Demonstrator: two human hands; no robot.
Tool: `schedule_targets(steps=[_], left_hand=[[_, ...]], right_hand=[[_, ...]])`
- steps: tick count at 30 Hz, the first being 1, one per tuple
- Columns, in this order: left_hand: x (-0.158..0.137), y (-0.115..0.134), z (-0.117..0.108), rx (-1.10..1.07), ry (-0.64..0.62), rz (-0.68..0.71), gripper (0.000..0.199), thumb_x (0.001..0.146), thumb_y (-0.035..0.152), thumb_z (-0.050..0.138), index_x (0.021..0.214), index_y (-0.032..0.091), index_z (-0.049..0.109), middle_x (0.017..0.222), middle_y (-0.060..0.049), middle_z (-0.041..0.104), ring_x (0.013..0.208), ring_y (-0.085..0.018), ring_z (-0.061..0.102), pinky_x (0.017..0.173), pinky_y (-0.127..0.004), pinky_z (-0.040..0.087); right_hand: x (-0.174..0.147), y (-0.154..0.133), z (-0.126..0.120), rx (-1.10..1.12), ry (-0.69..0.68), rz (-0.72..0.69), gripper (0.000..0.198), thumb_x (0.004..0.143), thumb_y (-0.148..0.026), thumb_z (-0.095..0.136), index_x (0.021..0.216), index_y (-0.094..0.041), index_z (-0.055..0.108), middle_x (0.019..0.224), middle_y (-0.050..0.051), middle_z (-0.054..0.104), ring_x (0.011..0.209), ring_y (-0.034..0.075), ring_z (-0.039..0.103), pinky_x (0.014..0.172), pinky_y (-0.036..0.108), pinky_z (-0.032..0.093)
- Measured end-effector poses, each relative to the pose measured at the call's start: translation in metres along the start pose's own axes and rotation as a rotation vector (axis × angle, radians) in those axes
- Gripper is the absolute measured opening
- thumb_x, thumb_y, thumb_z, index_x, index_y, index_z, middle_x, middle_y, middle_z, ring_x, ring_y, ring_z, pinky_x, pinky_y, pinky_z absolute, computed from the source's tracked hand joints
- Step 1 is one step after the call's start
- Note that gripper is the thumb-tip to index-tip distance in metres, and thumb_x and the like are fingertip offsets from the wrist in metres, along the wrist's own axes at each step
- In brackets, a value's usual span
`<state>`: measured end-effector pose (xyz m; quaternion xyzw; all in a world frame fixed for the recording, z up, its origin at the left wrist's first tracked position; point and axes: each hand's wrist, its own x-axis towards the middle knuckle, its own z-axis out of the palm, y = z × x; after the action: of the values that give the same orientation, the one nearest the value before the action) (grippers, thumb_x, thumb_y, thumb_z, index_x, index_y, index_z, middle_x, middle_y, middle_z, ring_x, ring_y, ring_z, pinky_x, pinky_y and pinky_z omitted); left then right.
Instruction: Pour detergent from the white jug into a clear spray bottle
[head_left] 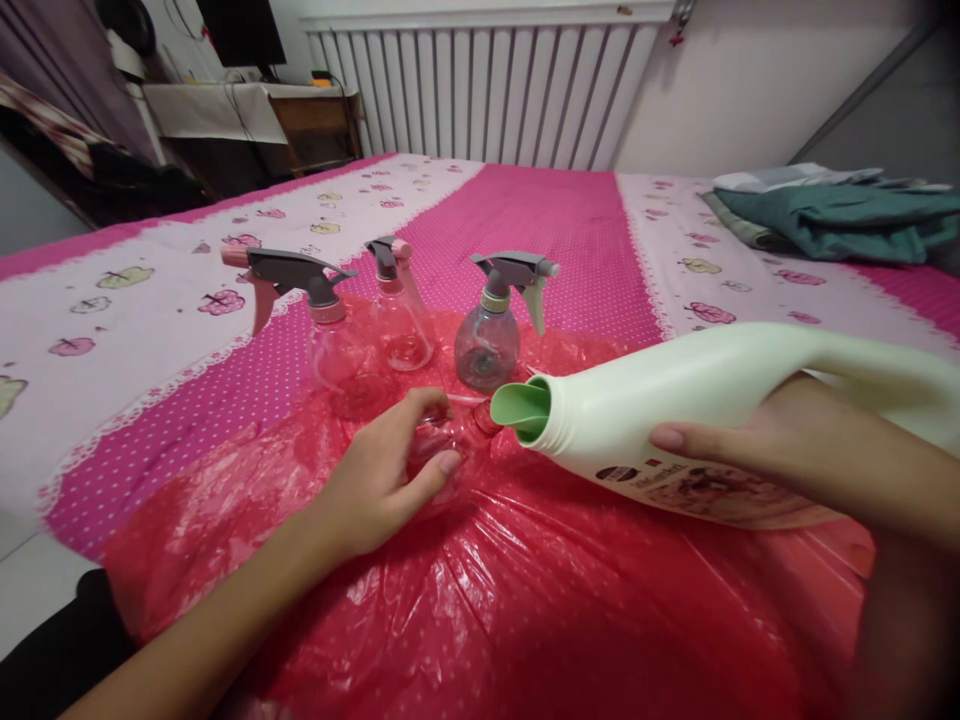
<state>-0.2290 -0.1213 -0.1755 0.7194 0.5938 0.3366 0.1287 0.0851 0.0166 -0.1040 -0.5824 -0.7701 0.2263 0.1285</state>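
My left hand (397, 465) is closed around a clear, reddish spray bottle body (450, 445) without its spray head, tilted so its neck points right. My right hand (757, 440) grips a large pale green detergent jug (660, 400), which lies tipped toward the left. The jug's green pouring spout (517, 408) is at the small bottle's open mouth; whether liquid is flowing I cannot tell. Behind them stand three spray bottles with trigger heads: a pink one (349, 360) at left, a second pink one (405, 325), and a grey one (487, 340).
A red plastic sheet (540, 600) lies under the bottles on a pink patterned bedspread (547, 230). Folded green cloths (847, 215) rest at the right. Beyond the bed are a white radiator (495, 95) and a desk (315, 125) with a monitor (244, 35).
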Motion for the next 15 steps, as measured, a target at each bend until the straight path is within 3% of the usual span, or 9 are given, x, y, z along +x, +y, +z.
schedule_targets(steps=[3,15], left_hand=[[-0.0003,0.0004,-0.0001,0.001,0.004,-0.002,0.034,0.104,0.047,0.049,0.129,0.023,0.05,0.122,-0.01,0.07,0.109,-0.031,0.07,0.089,-0.045,0.055],[0.0013,0.0027,-0.0011,-0.002,-0.004,0.003,0.035,0.104,0.047,0.049,0.128,0.022,0.05,0.121,-0.01,0.07,0.11,-0.031,0.071,0.089,-0.046,0.055]], right_hand=[[-0.0001,-0.0011,-0.0006,0.041,-0.025,0.086,0.089,0.042,-0.089,0.074,0.11,-0.032,0.073,0.116,0.002,0.076,0.107,0.037,0.07,0.093,0.055,0.059],[0.0015,0.0006,0.0008,0.037,-0.022,0.098,0.089,0.041,-0.089,0.073,0.112,-0.035,0.073,0.117,0.0,0.076,0.109,0.037,0.07,0.096,0.055,0.058]])
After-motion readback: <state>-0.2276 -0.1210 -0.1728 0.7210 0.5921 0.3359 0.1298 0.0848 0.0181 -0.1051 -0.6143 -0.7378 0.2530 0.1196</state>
